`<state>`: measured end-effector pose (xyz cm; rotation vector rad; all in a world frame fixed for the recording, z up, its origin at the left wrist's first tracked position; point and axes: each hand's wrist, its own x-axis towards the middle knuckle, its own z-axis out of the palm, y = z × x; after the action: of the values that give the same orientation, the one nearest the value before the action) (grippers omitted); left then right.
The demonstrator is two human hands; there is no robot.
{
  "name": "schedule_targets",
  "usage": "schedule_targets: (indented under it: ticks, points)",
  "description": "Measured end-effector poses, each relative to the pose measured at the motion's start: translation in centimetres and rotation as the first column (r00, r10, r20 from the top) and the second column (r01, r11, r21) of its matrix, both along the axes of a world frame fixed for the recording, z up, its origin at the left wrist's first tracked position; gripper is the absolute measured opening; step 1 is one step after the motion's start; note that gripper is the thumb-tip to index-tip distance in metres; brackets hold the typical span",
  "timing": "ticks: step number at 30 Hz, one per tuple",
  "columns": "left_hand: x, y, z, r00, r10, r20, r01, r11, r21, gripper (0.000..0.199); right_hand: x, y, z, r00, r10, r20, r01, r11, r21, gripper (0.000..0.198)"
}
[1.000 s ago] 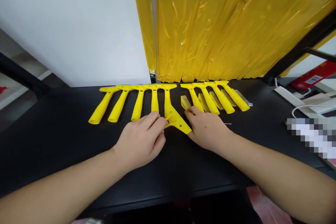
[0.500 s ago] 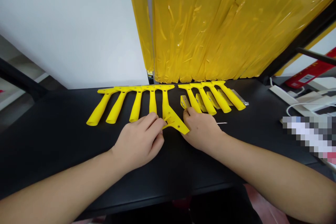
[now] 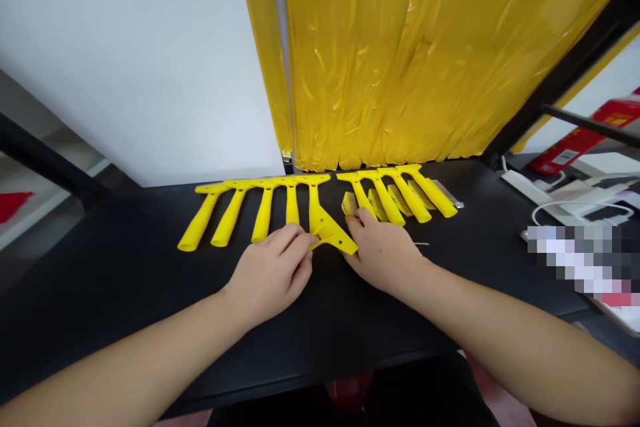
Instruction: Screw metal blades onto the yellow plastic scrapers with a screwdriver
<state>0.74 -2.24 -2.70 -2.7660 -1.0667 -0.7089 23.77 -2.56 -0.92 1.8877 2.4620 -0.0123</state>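
Observation:
My left hand [image 3: 273, 270] is closed around the grip of a yellow scraper handle [image 3: 337, 235], its flared flat head with small holes pointing right. Just right of that head, my right hand [image 3: 383, 250] is low over the table with its fingers curled. Its fingertips touch or lie against a small yellow piece [image 3: 349, 203]; what they pinch is mostly hidden. Beyond the hands, several like yellow handles [image 3: 263, 213] lie side by side, and a second group of yellow handles [image 3: 413, 193] lies to the right. Small clear-wrapped pieces [image 3: 399, 200] show between the right group's grips.
A black table [image 3: 150, 320] carries everything. Behind it stand a white panel [image 3: 150, 67] and a yellow plastic-wrapped stack [image 3: 390, 60]. White power strips and cables [image 3: 585, 197] and a red box [image 3: 575, 140] crowd the right end. A thin metal rod [image 3: 421, 243] lies beside my right wrist.
The camera view has shifted slightly. The held handle's head has tilted a little; my left hand keeps its grip. My right hand stays by the small yellow piece.

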Motion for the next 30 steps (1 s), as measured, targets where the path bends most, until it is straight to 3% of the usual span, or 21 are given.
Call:
schedule_targets:
  ticks: [6,10,14,21,27,30]
  points:
    - [-0.6,0.1,0.8,0.993,0.034,0.114,-0.03,0.999,-0.041,0.018,1.8,0.9,0.9,0.998,-0.026,-0.064,0.03,0.998,0.056,0.046]
    - [-0.7,0.5,1.5,0.963,0.14,0.232,-0.1,0.979,-0.176,0.015,3.1,1.9,1.1,0.987,-0.044,-0.156,0.063,0.991,0.117,0.038]
    - [-0.3,1.9,1.8,0.926,0.243,0.29,-0.154,0.943,-0.296,0.015,4.1,2.9,1.1,0.977,-0.075,-0.2,0.091,0.993,0.075,0.033]
    - [1.7,4.4,2.8,0.935,0.337,0.114,-0.278,0.892,-0.357,0.023,4.8,4.1,0.6,0.972,-0.124,-0.2,0.126,0.992,-0.004,0.035]
    - [5.7,6.5,4.4,0.91,0.396,-0.121,-0.411,0.829,-0.38,0.04,4.9,4.3,0.5,0.972,-0.146,-0.186,0.145,0.989,-0.021,0.033]
    - [8.0,7.9,4.7,0.9,0.393,-0.189,-0.436,0.812,-0.388,0.037,4.8,4.3,0.5,0.971,-0.159,-0.178,0.157,0.987,-0.027,0.034]
